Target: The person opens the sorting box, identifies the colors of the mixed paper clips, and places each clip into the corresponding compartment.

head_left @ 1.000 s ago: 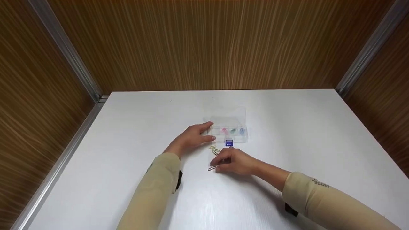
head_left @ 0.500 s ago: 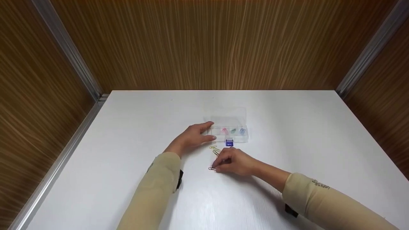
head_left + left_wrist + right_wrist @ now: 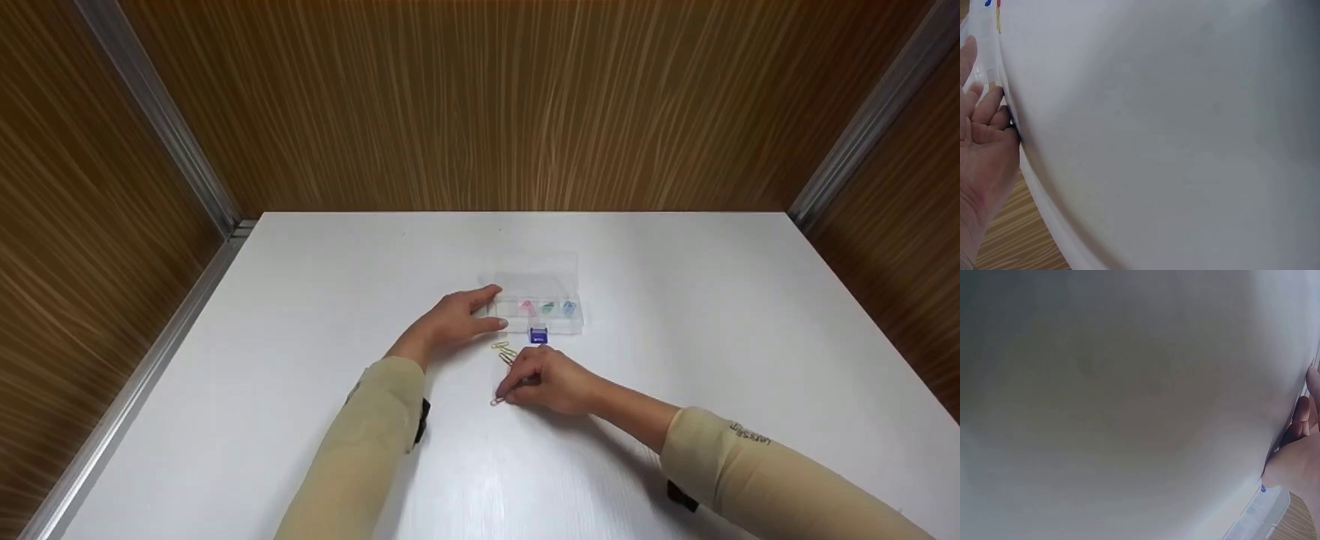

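Note:
A clear plastic compartment box (image 3: pixel 559 325) lies on the white table, its lid (image 3: pixel 540 271) raised at the back and a purple latch (image 3: pixel 538 335) on its front. My left hand (image 3: pixel 450 324) grips its left end, thumb at the front corner and a finger toward the back. Pink (image 3: pixel 527 306), green (image 3: pixel 548 307) and blue (image 3: pixel 569 307) small pieces sit in separate compartments. In front of the box, my right hand (image 3: pixel 551 381) pinches a paper clip (image 3: pixel 495 402) at the table surface, its far end hidden by the fingertips. Several yellowish paper clips (image 3: pixel 501 345) lie between the hands.
The white table (image 3: pixel 300 315) ends at a wood-patterned back panel (image 3: pixel 480 105). Similar panels with metal corner strips (image 3: pixel 161 112) stand at both sides. In the right wrist view, the clear box (image 3: pixel 1252 517) shows beyond the hand.
The paper clip at my right fingertips has turned and shifted slightly toward me, with the fingers closing in on it. My left hand and the box have stayed in place.

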A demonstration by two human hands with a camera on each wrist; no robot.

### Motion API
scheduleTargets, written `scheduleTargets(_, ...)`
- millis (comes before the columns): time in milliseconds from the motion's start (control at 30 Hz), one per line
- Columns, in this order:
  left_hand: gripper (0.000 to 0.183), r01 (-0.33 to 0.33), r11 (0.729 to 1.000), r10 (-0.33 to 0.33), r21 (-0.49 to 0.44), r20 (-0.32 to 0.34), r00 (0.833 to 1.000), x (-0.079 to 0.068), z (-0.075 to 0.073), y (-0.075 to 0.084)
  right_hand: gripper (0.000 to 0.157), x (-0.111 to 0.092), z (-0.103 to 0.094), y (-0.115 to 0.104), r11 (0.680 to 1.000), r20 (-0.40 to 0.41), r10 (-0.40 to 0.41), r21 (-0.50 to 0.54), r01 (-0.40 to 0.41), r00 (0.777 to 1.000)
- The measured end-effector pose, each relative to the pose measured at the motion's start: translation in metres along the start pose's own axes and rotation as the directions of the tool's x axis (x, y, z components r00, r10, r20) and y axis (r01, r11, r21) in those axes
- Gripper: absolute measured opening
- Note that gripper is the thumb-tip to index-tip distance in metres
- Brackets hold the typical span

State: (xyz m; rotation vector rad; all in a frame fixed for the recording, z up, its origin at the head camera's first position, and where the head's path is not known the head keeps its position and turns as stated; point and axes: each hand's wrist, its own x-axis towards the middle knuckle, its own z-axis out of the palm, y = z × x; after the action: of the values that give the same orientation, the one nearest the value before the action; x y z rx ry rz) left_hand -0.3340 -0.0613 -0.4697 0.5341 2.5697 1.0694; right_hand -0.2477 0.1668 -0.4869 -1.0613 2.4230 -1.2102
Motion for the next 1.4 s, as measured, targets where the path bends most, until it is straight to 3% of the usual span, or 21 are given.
scheduleTargets(400, 0.076, 0.033, 0.999, -0.033, 0.002, 0.003, 0.999, 0.0009, 0.0008, 0.0010, 0.014, -0.0008, -0.0020, -0.0014, 1.000, 0.011, 0.012, -0.018, -0.012, 1.000)
scheduleTargets(867, 0.076, -0.014, 1.000, 0.014, -0.010, -0.003, 1.000, -0.0001, 0.0001, 0.0006, 0.011, -0.0005, 0.0004, 0.0027, 0.999, 0.011, -0.035, -0.019, 0.036, 0.999)
scheduleTargets(1200, 0.077, 0.005, 1.000, -0.005, -0.018, -0.002, 1.000, 0.0004, 0.0002, 0.0008, 0.014, -0.0024, -0.0020, 0.0023, 0.983, 0.032, -0.092, -0.158, 0.096, 0.995)
scheduleTargets(1400, 0.076, 0.029, 1.000, -0.029, -0.003, -0.005, 1.000, -0.0007, 0.0003, 0.0032, 0.014, -0.0034, -0.0006, 0.0038, 0.977, 0.026, -0.097, -0.186, 0.101, 0.995)
